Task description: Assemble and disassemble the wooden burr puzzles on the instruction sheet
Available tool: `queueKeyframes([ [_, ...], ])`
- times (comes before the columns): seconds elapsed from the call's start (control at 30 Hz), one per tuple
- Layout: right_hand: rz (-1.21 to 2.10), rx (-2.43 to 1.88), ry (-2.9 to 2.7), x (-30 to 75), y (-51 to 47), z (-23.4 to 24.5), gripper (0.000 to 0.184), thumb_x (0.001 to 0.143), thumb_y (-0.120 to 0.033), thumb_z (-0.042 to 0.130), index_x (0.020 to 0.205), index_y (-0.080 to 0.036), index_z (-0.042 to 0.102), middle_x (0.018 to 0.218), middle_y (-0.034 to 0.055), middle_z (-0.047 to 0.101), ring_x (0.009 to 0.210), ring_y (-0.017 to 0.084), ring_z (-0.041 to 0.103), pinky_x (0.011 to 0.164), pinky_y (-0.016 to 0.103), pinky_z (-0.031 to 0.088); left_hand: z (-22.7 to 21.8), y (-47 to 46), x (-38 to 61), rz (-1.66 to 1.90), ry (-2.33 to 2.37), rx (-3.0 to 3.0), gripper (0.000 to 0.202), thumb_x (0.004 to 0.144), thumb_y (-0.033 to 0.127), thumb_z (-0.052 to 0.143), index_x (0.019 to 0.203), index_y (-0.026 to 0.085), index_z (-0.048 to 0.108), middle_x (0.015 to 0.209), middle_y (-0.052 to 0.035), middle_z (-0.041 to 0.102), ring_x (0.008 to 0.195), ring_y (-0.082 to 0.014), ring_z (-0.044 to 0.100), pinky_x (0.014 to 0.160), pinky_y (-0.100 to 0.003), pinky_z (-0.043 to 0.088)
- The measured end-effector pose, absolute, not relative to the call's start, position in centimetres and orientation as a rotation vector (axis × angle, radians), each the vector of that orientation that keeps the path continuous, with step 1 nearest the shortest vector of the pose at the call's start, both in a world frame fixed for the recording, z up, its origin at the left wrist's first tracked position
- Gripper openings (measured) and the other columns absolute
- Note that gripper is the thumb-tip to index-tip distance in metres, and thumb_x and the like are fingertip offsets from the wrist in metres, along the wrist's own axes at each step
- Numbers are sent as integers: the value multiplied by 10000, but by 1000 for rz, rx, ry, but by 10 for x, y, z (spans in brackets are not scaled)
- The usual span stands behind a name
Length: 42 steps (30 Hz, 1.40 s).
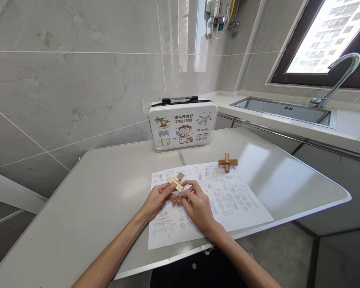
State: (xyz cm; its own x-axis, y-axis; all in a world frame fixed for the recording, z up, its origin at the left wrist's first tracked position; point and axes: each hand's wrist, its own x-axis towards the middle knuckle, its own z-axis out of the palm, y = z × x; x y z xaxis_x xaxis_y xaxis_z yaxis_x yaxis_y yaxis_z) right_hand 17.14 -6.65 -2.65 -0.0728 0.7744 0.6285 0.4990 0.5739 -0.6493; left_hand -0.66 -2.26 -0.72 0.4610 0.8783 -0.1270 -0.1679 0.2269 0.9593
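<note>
Between both hands, above a printed paper sheet, is a light wooden interlocking puzzle (175, 183) made of crossed notched bars. My left hand (159, 199) grips it from the left, thumb on top. From the right, my right hand (195, 203) has its fingers bent against the puzzle's near right end, closed around it. Part of the puzzle's lower end is hidden by the fingers. The instruction sheet (238, 208), covered with small line diagrams, lies flat beneath the hands. A second, darker wooden cross-shaped puzzle (227, 162) rests at the sheet's upper right edge.
A white cartoon-printed case (183, 126) with a black handle stands at the back of the grey folding table (108, 192). To the right are a counter with a sink (285, 110) and a curved faucet (342, 78). Tiled wall rises behind the table.
</note>
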Motion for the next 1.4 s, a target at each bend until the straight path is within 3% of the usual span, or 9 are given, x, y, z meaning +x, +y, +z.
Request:
queueKeyframes([
  [0.1,348,-1063,-1718,177,-71,-27,222,961,-105,521,870,-210,695,1219,92,614,745,132,642,594,269,474,-7,-22,-7,851,833,1115,438,902,505,724,1085,107,743,895,-100,762,704,-156,691,615,-236,459],
  [0.27,375,-1133,-1766,196,-72,-25,183,978,-141,499,967,-222,662,1133,79,650,752,149,642,651,292,498,-8,-20,-9,892,875,1125,403,919,487,705,1099,129,748,1272,-168,707,685,-134,702,561,-235,436],
  [0.43,414,-1231,-1904,219,-69,-30,151,999,-235,543,1113,-250,641,1078,78,671,985,242,654,819,368,539,-9,-20,-10,933,884,1104,407,949,482,669,1191,155,689,1388,-174,640,673,-120,699,511,-221,424],
  [0.67,479,-1211,-2071,230,-68,-39,211,964,-280,656,1173,-253,649,1153,93,639,1071,272,622,899,434,548,-9,-21,-8,941,908,1086,437,953,519,646,1157,133,631,1023,-118,727,563,-91,577,448,-213,398],
  [0.8,474,-1216,-2066,229,-68,-39,113,997,-252,595,1087,-239,662,1070,79,665,990,254,639,860,411,536,-11,-21,-7,946,875,1071,384,961,502,639,1104,147,626,1055,-97,689,568,-79,535,463,-221,421],
  [0.93,553,-1292,-1889,236,-64,-38,168,1023,-337,548,1089,-232,662,1039,78,671,859,222,640,735,360,515,-13,-21,-8,939,816,1018,384,962,494,635,1116,142,635,1041,-93,666,580,-87,501,471,-239,433],
  [1.17,1035,-1304,-1423,244,-56,-21,411,927,-586,634,1068,-201,662,965,67,665,774,191,583,658,319,465,-7,-21,-6,867,784,1001,385,983,494,587,1086,129,652,896,-40,590,552,-80,434,466,-240,412],
  [1.27,1293,-1191,-1362,240,-55,-11,453,907,-612,654,1095,-200,655,816,27,631,735,180,557,649,308,430,-3,-24,-6,836,780,1073,397,976,507,604,1122,140,648,880,-22,553,558,-70,410,478,-222,401],
  [1.4,1471,-1029,-1306,234,-55,2,478,889,-621,681,1109,-197,656,797,15,628,681,154,516,647,302,410,0,-27,-6,767,753,1111,475,970,535,606,1255,155,625,847,-4,513,549,-61,356,480,-207,376],
])
